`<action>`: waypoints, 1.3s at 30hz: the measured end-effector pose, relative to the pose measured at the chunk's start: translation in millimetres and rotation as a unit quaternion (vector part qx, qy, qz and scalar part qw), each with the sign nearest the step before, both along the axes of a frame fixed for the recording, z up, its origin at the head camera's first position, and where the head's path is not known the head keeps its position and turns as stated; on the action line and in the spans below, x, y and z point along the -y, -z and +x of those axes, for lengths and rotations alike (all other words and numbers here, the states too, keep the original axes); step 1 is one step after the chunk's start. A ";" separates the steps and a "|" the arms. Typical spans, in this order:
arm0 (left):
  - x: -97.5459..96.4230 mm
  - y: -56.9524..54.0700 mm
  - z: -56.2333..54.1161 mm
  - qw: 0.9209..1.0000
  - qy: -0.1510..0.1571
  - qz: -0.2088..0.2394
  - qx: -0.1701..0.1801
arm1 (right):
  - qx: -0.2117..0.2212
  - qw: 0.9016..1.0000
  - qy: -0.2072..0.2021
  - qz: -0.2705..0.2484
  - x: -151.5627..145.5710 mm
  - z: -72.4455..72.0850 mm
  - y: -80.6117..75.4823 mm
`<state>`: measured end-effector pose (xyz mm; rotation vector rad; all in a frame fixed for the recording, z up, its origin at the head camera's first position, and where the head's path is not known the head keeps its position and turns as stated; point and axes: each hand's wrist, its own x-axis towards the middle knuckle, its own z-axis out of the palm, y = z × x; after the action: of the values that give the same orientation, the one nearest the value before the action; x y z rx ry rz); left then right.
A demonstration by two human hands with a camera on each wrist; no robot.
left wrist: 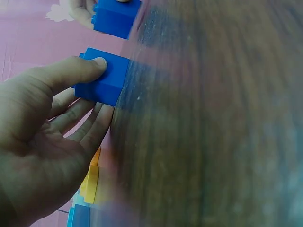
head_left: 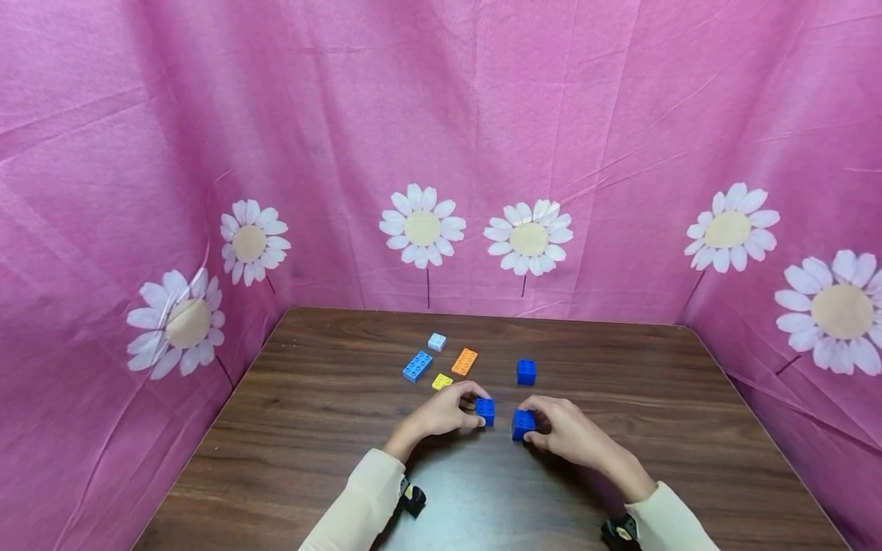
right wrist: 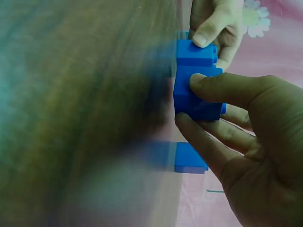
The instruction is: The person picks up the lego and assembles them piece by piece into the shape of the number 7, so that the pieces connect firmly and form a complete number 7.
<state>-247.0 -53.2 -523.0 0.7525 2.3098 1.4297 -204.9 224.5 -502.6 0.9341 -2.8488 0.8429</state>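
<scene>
My left hand (head_left: 444, 411) pinches a dark blue toy brick (head_left: 485, 412) between thumb and fingers, its studs facing up. Just to the right, my right hand (head_left: 568, 431) grips a second dark blue brick (head_left: 523, 425) the same way. A narrow gap separates the two bricks in the head view. In the left wrist view the thumb presses the near side of the left brick (left wrist: 103, 76), low at the tabletop. The right wrist view shows the right brick (right wrist: 196, 94) between thumb and fingertips, with the left one behind it. A third dark blue brick (head_left: 527, 373) stands beyond the right hand.
Past the left hand lie a yellow brick (head_left: 442, 381), an orange brick (head_left: 465, 362), a longer medium-blue brick (head_left: 417, 366) and a small light-blue brick (head_left: 437, 341). The brown wooden table (head_left: 310, 413) is bounded by a pink flowered curtain (head_left: 475, 138) at the back and sides.
</scene>
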 end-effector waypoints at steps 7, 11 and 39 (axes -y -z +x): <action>3.6 0.0 -0.5 1.000 -0.005 0.004 0.002 | 0.010 1.000 0.010 0.000 7.5 -7.9 -26.5; 4.9 -0.8 -0.1 1.000 -0.005 0.003 0.008 | 0.004 1.000 0.008 0.001 14.2 -12.1 -41.1; 5.0 -1.5 -3.7 0.999 -0.009 -0.005 0.048 | 0.028 0.997 -0.064 0.011 53.6 -33.5 -64.7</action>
<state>-250.7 -58.2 -521.5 0.6464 2.2556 1.4283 -238.4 170.9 -437.8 1.1249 -2.8763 0.8647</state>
